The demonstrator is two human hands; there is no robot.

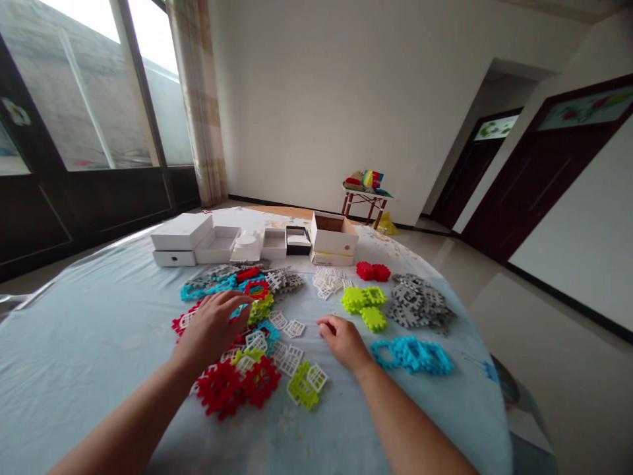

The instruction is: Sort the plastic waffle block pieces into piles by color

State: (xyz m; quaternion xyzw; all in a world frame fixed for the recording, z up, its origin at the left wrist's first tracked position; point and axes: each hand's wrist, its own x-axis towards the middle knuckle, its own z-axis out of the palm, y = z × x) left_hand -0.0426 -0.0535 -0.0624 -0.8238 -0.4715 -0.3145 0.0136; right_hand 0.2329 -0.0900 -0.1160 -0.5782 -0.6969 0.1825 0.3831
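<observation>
My left hand [212, 326] lies on a mixed heap of interlocking plastic tiles [257, 359]. Its fingers curl over a blue tile [241, 310] at the heap's far side. My right hand [341, 340] rests on the pale blue cloth [74, 343] just right of the heap. Its fingers are bent under, with nothing visible in them, and some white grid tiles [291, 328] lie close to its fingertips. Red tiles [227, 389] and a lime-and-white tile [306, 386] lie nearest to me, between my forearms.
Sorted piles sit to the right: lime [363, 300], red [373, 270], grey [420, 303], blue [413, 355], and white [329, 280] further back. White boxes [182, 234] and an open cardboard box [333, 237] line the table's far edge. A small red table [366, 198] stands by the wall.
</observation>
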